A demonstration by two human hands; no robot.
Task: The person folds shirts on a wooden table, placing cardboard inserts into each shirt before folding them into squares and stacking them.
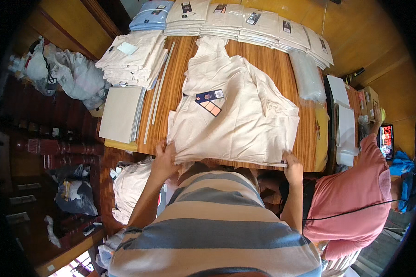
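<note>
A cream shirt (pixel 238 124) lies spread on the striped wooden table (pixel 282 64), slightly wrinkled, its narrow end pointing to the far side. Two attached hang tags rest on it: a dark blue tag (pixel 209 96) and, just below, a tag with orange-toned patches (pixel 211 108). At the near left corner, my left hand (pixel 164 160) is closed on the shirt's edge. My right hand (pixel 293 167) pinches the near right corner between thumb and fingers. The near hem runs between both hands along the table's front edge.
Packed garments (pixel 222 18) line the far edge. Left are folded cream garments (pixel 131 57), cardboard sheets (pixel 121 113) and thin strips (pixel 159 92). Clear plastic bags (pixel 308 76) and small scissors (pixel 317 130) lie right. A co-worker in pink (pixel 351 198) is close on my right.
</note>
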